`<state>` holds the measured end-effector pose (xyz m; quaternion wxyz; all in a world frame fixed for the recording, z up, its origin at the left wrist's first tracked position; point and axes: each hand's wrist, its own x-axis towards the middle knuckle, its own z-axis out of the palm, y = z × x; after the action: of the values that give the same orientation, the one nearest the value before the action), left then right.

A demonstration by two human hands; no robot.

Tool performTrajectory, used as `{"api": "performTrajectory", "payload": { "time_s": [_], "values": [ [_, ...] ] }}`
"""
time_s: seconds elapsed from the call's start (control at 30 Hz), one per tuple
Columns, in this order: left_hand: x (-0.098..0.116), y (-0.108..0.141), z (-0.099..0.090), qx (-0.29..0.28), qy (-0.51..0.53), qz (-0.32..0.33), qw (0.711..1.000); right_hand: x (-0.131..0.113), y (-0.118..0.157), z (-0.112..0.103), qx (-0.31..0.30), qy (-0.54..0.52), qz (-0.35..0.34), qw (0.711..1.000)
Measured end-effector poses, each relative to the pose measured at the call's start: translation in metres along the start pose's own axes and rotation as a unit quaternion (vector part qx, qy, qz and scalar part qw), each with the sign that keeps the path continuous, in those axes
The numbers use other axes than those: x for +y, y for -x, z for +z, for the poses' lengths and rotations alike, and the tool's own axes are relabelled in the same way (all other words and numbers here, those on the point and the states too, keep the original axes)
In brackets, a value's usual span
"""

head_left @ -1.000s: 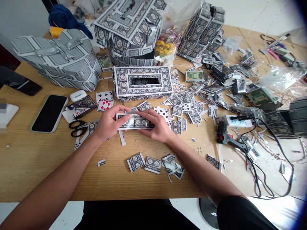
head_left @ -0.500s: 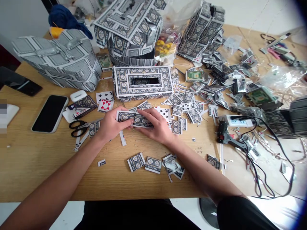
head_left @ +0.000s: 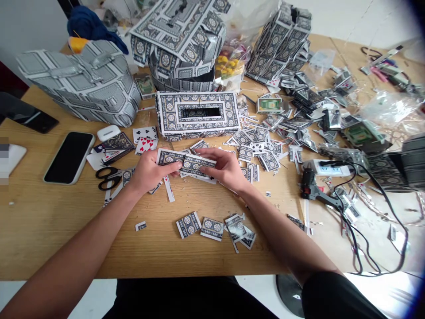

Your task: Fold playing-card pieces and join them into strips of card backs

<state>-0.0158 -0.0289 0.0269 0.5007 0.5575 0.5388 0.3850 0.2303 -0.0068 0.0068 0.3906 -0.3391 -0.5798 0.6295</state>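
Table (head_left: 66, 217), wooden, bearing all below. Bag (head_left: 96, 84), grey, upright, at left rear. Box (head_left: 169, 104), slotted face visible, just beyond the hands, probably set back for working room. Left hand (head_left: 145, 172), closed on the left end of the strip, thumb on top. Right hand (head_left: 228, 170), gripping the right end, likely to steady both halves. Glue gun (head_left: 309, 185), near the power strip (head_left: 332, 168), perhaps for its cord. Strip (head_left: 199, 165), patterned card, held above the table between the hands. Scissors (head_left: 118, 173), left of them
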Motion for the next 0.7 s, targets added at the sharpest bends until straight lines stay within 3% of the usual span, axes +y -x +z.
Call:
{"api": "performTrajectory", "payload": {
  "time_s": [0.23,0.43,0.7],
  "values": [
    [-0.0029,-0.0004,0.0002,-0.034,0.062,-0.016,0.997,-0.0074,-0.0014,-0.0001,0.012,-0.070,0.059,0.996],
    [-0.0025,-0.0001,0.0020,-0.011,0.057,0.002,0.998,-0.0038,-0.0013,0.0017,0.049,-0.045,0.047,0.997],
    [-0.0056,-0.0020,0.0001,-0.041,0.047,-0.016,0.998,0.0009,-0.0008,0.0037,0.048,-0.040,0.046,0.997]
  ]
}}
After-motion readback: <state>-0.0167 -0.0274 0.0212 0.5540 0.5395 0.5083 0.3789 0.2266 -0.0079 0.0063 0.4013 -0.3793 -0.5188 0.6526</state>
